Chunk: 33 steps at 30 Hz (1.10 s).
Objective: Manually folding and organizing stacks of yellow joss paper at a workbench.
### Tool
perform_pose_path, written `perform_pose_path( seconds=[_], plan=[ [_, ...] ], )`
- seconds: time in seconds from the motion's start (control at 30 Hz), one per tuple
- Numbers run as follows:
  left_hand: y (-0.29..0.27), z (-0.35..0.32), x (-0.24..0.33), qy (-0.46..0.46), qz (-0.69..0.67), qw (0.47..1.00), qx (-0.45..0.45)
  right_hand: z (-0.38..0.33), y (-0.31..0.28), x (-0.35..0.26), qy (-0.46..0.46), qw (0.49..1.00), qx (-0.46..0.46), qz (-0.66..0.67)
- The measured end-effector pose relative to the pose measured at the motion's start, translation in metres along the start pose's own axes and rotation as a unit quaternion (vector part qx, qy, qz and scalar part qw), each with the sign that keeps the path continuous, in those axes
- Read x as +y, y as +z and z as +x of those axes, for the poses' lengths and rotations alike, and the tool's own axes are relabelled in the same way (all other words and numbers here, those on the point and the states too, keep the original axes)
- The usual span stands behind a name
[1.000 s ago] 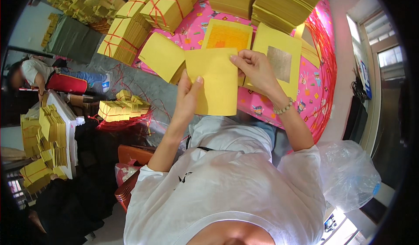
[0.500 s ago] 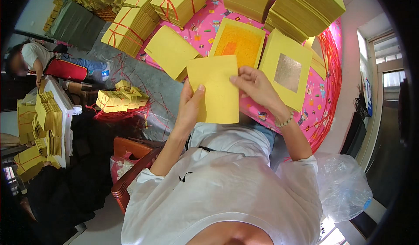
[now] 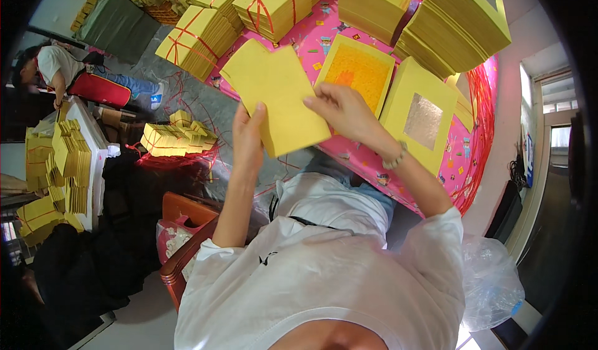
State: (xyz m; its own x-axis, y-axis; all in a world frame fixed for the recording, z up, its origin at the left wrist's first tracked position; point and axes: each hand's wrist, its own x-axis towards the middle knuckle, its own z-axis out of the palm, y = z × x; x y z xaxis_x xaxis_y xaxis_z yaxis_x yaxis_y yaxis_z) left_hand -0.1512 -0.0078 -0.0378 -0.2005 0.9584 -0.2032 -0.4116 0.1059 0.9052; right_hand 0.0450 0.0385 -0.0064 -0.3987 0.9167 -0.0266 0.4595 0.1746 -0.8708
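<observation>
A plain yellow paper sheet or thin sheaf (image 3: 293,113) is held tilted in front of me; its thickness is hard to judge. My left hand (image 3: 248,132) is closed on its left edge, thumb on top. At the right edge my right hand (image 3: 341,108) pinches it between thumb and fingers. Its far end overlaps a low yellow paper pile (image 3: 244,58) on the table, so I cannot tell whether they touch. Beyond my right hand lies a yellow-bordered rectangle with an orange, grainy middle (image 3: 356,60). Right of that sits a yellow paper stack with a metallic square (image 3: 423,121).
Red-tied yellow paper bundles (image 3: 193,44) and tall paper stacks (image 3: 455,26) line the far side of the pink patterned table (image 3: 317,29). Red strings (image 3: 483,107) hang at its right edge. A wooden chair (image 3: 180,259) stands left; another person (image 3: 59,69) bends at a white table (image 3: 93,157).
The yellow paper has moved left and tilted, its far end now over the low pile. Both hands moved left with it, keeping hold. The view has shifted slightly.
</observation>
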Motion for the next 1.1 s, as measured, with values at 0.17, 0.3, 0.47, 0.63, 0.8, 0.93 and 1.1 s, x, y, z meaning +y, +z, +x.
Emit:
perform_pose_path(
  seconds=[0.17,0.3,0.47,0.63,0.8,0.93,1.1],
  plan=[
    [-0.028,0.051,0.027,0.033,0.095,0.995,0.029,0.083,0.006,0.002,-0.040,0.999,-0.016,-0.013],
    [-0.054,0.086,0.020,0.057,0.165,0.984,0.041,0.126,0.020,0.008,0.004,0.999,-0.021,-0.044],
    [-0.064,0.105,-0.005,0.035,0.192,0.979,0.061,0.142,0.031,0.029,0.013,0.993,-0.023,-0.115],
    [-0.067,0.112,-0.018,0.033,0.188,0.980,0.054,0.144,0.034,0.042,0.049,0.993,-0.039,-0.100],
    [-0.072,0.117,-0.022,0.030,0.243,0.969,0.036,0.144,0.038,0.053,0.038,0.995,-0.024,-0.092],
    [-0.072,0.119,-0.024,0.023,0.243,0.969,0.038,0.147,0.038,0.057,0.033,0.994,-0.038,-0.102],
    [-0.071,0.120,-0.025,0.043,0.250,0.967,0.037,0.143,0.034,0.054,0.031,0.991,-0.046,-0.123]
  ],
)
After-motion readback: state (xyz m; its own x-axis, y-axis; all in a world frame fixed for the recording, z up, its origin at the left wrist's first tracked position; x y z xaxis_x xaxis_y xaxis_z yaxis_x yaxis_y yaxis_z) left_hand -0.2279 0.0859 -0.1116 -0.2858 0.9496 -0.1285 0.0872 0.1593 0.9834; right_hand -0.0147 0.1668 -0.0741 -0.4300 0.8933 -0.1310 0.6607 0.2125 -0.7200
